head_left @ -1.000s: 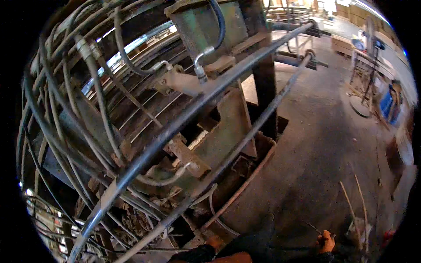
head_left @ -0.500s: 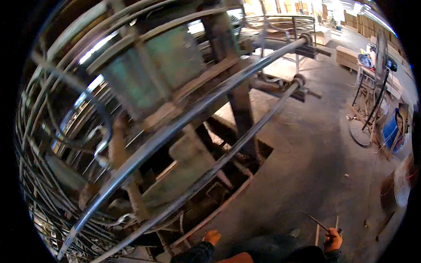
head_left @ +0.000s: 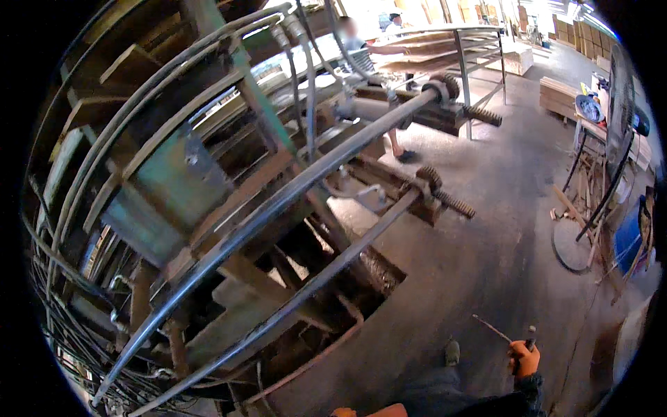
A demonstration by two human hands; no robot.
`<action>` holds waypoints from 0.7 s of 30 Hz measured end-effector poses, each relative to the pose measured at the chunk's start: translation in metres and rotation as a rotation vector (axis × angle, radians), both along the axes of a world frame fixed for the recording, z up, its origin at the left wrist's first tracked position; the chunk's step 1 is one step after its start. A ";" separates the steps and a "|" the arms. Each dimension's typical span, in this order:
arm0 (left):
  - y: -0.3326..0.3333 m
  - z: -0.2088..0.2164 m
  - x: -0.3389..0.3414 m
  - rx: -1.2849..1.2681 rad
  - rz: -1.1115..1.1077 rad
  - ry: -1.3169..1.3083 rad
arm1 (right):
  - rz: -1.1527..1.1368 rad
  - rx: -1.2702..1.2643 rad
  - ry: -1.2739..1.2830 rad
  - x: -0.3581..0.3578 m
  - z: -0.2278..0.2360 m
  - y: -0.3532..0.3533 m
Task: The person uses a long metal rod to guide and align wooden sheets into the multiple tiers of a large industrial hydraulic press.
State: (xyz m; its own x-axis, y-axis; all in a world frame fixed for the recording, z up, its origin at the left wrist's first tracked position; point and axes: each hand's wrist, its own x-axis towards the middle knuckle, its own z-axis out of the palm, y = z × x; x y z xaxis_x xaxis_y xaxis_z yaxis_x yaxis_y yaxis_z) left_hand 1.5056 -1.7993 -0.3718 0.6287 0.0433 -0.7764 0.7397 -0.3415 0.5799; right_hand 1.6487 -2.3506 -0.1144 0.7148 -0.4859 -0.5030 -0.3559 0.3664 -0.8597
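My right hand (head_left: 524,358), low on the right, is closed round a thin stick-like rod (head_left: 492,328) that points up and to the left. A short dark piece with a pale tip (head_left: 532,335) juts up from the same grip; what it is I cannot make out. At the lower edge only a sliver of my left hand (head_left: 343,412) shows, with its fingers cut off by the frame. To the left of both hands stands a large machine with two long metal shafts (head_left: 260,219) running along its side. Neither hand touches the machine.
Geared ends (head_left: 445,87) of the shafts stick out over the floor. A pit (head_left: 385,274) opens beneath the machine. Hoses (head_left: 62,278) crowd the left. A person (head_left: 351,38) stands beyond, by a rack (head_left: 458,62). On the right are a fan (head_left: 617,104), wood scraps and a blue barrel (head_left: 629,240).
The view has moved forward along the machine, so the geared ends look nearer. My left hand has dropped almost out of the picture. My right hand still grips the rod, slightly higher in view.
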 end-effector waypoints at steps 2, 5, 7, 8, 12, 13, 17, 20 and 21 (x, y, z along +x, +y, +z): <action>-0.035 0.000 0.051 -0.038 0.033 0.003 | -0.010 0.037 -0.017 0.036 -0.009 -0.033; -0.085 -0.001 0.139 -0.240 0.192 0.022 | -0.017 0.040 0.029 0.093 0.005 -0.082; -0.129 -0.003 0.205 -0.410 0.336 0.102 | -0.007 0.079 0.039 0.126 0.013 -0.121; -0.153 0.009 0.236 -0.367 0.326 0.109 | 0.007 0.102 0.038 0.148 0.013 -0.137; -0.260 0.150 0.362 -0.381 0.287 -0.177 | -0.014 0.077 0.022 0.211 -0.009 -0.189; -0.273 0.161 0.383 -0.436 0.366 -0.210 | 0.063 0.052 -0.022 0.228 -0.021 -0.206; -0.310 0.144 0.403 -0.523 0.624 -0.288 | 0.214 0.034 0.068 0.324 -0.033 -0.266; -0.355 0.089 0.372 -0.333 0.609 -0.244 | 0.340 0.021 0.144 0.393 -0.001 -0.298; -0.376 0.073 0.360 -0.256 0.575 -0.235 | 0.359 0.023 0.110 0.411 -0.009 -0.314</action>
